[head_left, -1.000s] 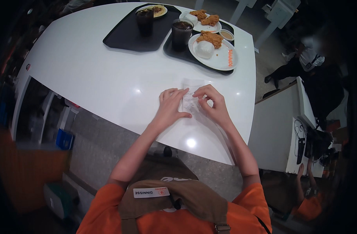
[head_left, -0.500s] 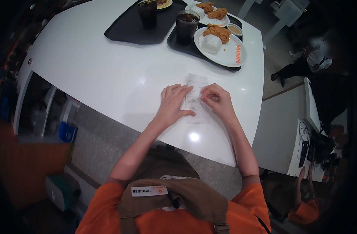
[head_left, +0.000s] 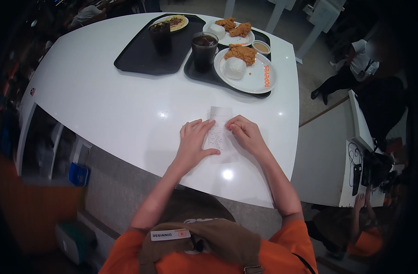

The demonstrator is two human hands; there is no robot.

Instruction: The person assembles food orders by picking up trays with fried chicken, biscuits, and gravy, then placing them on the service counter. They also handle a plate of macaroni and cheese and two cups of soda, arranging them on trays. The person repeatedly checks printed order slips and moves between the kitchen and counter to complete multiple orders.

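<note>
A narrow white paper receipt (head_left: 221, 137) with rows of print lies flat on the white counter. My left hand (head_left: 194, 140) rests along its left side, fingers stretched out and thumb apart, the fingertips and thumb tip on the paper. At the receipt's upper right edge is my right hand (head_left: 246, 134), its fingers bent and drawn together in a pinch. Whatever sits between those fingertips, if anything, is too small to make out.
Beyond my hands, a dark tray (head_left: 190, 66) bears a dark drink (head_left: 204, 54) and a plate (head_left: 259, 82) of fried chicken and wrapped rice. Another dark tray (head_left: 135, 57) stands left of it. A person (head_left: 355, 66) is on the floor at right.
The view has tilted, so counter, trays and hands appear lower in the picture. My right fingers have drawn closer together at the receipt's edge. My left hand keeps its place on the paper.
</note>
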